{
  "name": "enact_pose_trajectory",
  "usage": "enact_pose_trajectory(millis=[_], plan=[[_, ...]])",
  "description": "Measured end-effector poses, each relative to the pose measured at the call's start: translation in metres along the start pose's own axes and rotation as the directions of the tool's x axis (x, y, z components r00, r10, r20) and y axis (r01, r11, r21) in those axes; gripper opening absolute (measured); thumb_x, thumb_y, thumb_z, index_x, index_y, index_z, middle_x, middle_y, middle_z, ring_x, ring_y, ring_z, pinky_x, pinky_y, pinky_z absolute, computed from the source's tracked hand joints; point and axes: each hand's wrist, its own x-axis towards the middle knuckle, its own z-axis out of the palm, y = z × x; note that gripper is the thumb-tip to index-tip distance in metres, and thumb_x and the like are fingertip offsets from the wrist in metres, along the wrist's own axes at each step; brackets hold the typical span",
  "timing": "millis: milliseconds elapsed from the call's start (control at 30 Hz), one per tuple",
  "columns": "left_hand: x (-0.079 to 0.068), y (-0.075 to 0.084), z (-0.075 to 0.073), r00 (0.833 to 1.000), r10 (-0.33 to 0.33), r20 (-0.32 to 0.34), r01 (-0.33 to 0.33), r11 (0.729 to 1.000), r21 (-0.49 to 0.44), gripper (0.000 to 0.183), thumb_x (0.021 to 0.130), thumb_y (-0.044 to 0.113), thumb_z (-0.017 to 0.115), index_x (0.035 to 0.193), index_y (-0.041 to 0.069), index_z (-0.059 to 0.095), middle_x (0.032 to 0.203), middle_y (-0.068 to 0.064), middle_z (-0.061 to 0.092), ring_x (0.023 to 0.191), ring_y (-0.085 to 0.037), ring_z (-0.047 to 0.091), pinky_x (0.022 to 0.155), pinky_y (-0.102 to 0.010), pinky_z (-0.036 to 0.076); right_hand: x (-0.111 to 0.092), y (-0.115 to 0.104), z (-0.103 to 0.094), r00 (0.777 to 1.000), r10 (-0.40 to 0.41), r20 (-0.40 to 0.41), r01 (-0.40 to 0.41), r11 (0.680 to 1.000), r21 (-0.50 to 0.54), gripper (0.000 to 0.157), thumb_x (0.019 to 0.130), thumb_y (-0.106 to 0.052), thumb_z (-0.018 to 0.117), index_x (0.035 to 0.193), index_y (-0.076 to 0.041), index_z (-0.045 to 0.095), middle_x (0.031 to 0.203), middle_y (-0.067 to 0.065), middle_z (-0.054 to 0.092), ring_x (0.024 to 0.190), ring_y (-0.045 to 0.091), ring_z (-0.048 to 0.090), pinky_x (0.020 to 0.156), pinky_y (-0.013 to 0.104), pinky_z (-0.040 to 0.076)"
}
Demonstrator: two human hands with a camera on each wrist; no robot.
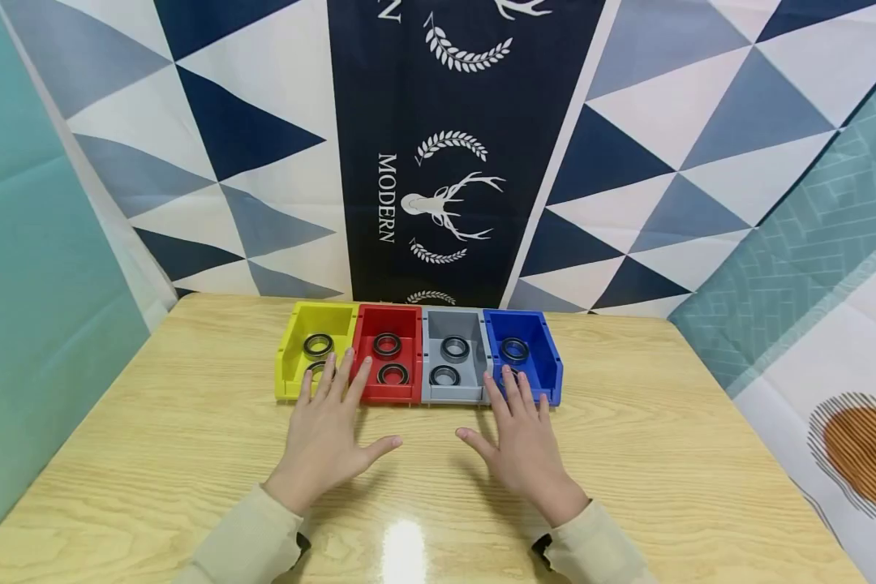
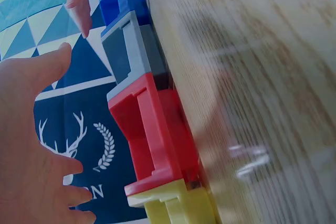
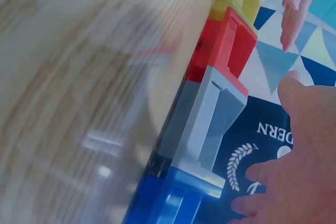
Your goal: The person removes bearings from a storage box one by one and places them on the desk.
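Observation:
Four bins stand side by side on the table: a yellow bin (image 1: 285,361), a red bin (image 1: 392,395), a grey bin (image 1: 456,395) and a blue bin (image 1: 551,361). Black-edged ring bearings lie two to a bin, such as the bearing (image 1: 387,344) in the red one. With fingers spread straight, my left hand (image 1: 324,444) hovers before the yellow and red bins, partly covering a bearing. My right hand (image 1: 523,448), also spread, is over the front of the blue bin and hides much of its nearer bearing. Neither hand holds anything.
The light wooden table (image 1: 190,454) extends around the bins. Behind them hangs a patterned cloth (image 1: 277,138) with triangles and a dark deer panel. Teal cloth (image 1: 36,268) borders the left side, and a white cloth with a brown disc (image 1: 865,446) is at the right.

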Motion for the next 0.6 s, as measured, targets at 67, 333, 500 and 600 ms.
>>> enact_pose_trajectory(millis=[67, 333, 500, 600], plan=[[0.002, 0.002, 0.002, 1.000, 0.008, 0.004, -0.008, 1.000, 0.000, 0.105, 0.074, 0.074, 0.058, 0.153, 0.016, 0.023, 0.161, -0.013, 0.018, 0.150, -0.038, 0.012, 0.117, -0.060, 0.016, 0.000, 0.001, -0.001, 1.000, 0.002, 0.003, -0.002, 1.000, -0.001, 0.085, 0.087, -0.059, 0.057, 0.153, -0.015, 0.025, 0.160, 0.016, 0.019, 0.149, 0.039, 0.012, 0.113, 0.067, 0.015], [0.014, 0.013, 0.006, 0.999, 0.052, 0.008, -0.052, 0.998, -0.042, 0.101, 0.075, 0.071, 0.059, 0.152, 0.015, 0.026, 0.161, -0.014, 0.020, 0.149, -0.038, 0.018, 0.117, -0.060, 0.018, 0.001, 0.009, -0.007, 1.000, 0.003, 0.029, -0.003, 1.000, -0.005, 0.084, 0.088, -0.058, 0.056, 0.153, -0.014, 0.025, 0.160, 0.018, 0.019, 0.148, 0.042, 0.014, 0.113, 0.067, 0.016], [0.030, 0.024, 0.008, 0.995, 0.090, 0.042, -0.085, 0.991, -0.099, 0.096, 0.078, 0.067, 0.060, 0.151, 0.013, 0.029, 0.159, -0.015, 0.024, 0.148, -0.037, 0.020, 0.117, -0.059, 0.018, 0.005, 0.017, -0.015, 0.999, -0.012, 0.044, 0.013, 1.000, -0.019, 0.080, 0.090, -0.055, 0.056, 0.151, -0.010, 0.029, 0.158, 0.021, 0.023, 0.147, 0.044, 0.016, 0.111, 0.067, 0.020], [0.040, 0.031, 0.007, 0.992, 0.098, 0.080, -0.089, 0.990, -0.107, 0.096, 0.079, 0.067, 0.059, 0.152, 0.015, 0.027, 0.160, -0.013, 0.023, 0.149, -0.035, 0.019, 0.118, -0.057, 0.017, 0.007, 0.022, -0.019, 0.998, -0.006, 0.064, 0.007, 1.000, -0.026, 0.078, 0.091, -0.055, 0.055, 0.150, -0.009, 0.031, 0.157, 0.023, 0.025, 0.146, 0.045, 0.017, 0.111, 0.067, 0.021]])
